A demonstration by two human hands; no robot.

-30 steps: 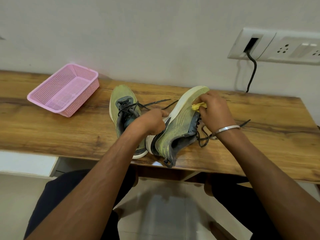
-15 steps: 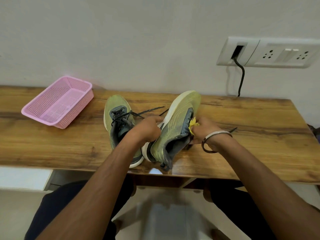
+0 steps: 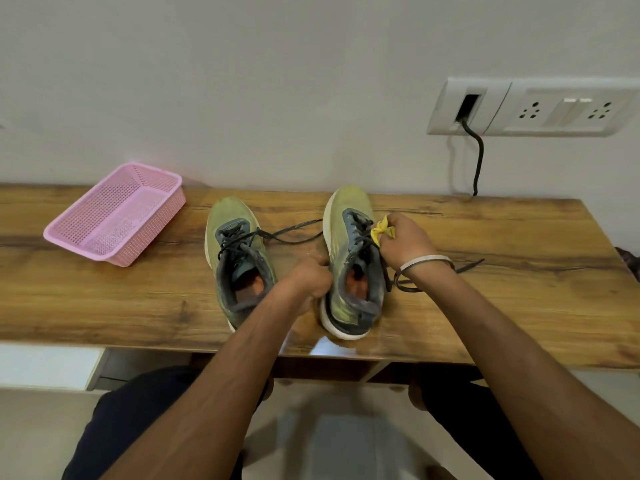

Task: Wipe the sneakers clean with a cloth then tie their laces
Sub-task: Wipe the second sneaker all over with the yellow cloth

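Right hand (image 3: 403, 242) was curled around a bunched yellow cloth (image 3: 382, 231), pressed against the outer side of the right-side sneaker (image 3: 351, 261) near its lace eyelets. Left hand (image 3: 308, 284) was fisted against that same sneaker's other flank near the collar; fingers curled, seemingly gripping the sole edge, though the grip itself was hidden behind the knuckles.

Landmark: right-side sneaker. All positions relative to it.

- Wooden desk (image 3: 519, 306): under it, running wall to wall along a white wall; sneaker sat upright on its sole, toe to the wall, heel near the front edge.
- Pink mesh basket (image 3: 114, 213): well to the left, near the wall, tilted a bit in plan, nothing visible inside.
- Switch-and-socket panel (image 3: 533, 107): on the wall above and to the right, with a black cable (image 3: 478, 157) dropping from it to the desk's back edge.
- Second sneaker (image 3: 237, 258): just to the left, also upright and toe to the wall, same green-yellow upper with grey tongue, not touching the first.
- Laces, both untied: the second sneaker's black lace (image 3: 294, 230) trailed across the desk toward the landmark's toe; the landmark's own lace looped out to the right, under the right wrist.
- Metal bangle (image 3: 427, 261): on the right wrist, just right of the sneaker's collar.
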